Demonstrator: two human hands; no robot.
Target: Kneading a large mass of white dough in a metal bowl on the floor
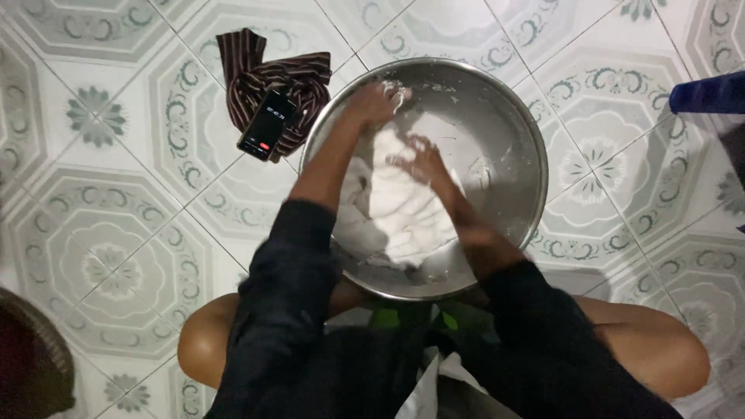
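White cloth (396,209), wet and bunched, sits in the middle of the round steel basin (508,132) on the tiled floor (155,233), right in front of your knees. Looks like hand-washing, mid-scrub. Your left hand (376,101) is up at the far rim, fingers closed around a pinch of the cloth; your right hand (419,159) is spread flat, pressing on the heap, holding nothing. It is blurred, so the exact grip is hard to tell. Next move probably calls for gathering the loose folds and rubbing cloth on cloth, keeping it inside the rim. Basin is shiny metal with soapy white smears on the wall. Striped dark cloth (272,77) lies crumpled beside the basin, a black phone (266,124) on it.
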